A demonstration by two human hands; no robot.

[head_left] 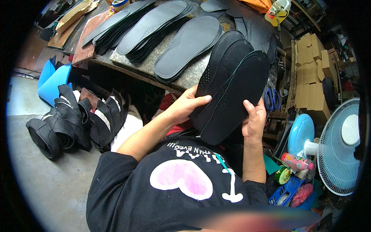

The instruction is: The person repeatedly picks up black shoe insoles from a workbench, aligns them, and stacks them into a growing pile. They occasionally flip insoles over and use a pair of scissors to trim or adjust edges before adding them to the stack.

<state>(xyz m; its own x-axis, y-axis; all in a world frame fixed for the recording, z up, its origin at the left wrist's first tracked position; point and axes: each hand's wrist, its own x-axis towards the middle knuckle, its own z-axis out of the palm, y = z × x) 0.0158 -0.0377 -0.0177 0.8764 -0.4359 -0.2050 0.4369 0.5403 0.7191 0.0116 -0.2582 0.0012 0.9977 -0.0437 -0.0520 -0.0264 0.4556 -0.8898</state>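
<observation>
Fingers [201,98] of the left hand [185,105] and right hand [253,120] are pinched on opposite edges of a fanned stack of black insoles [232,92], held just before the counter [193,75]. The insoles are judged light, thin and bendable; gripping the side edges suits them.

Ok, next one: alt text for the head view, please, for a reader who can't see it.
A person's left hand and right hand hold a fanned stack of black insoles in front of a stone-topped workbench with more piles of insoles. Rolled black shoe uppers lie on the floor to the left, and a fan stands to the right.
</observation>
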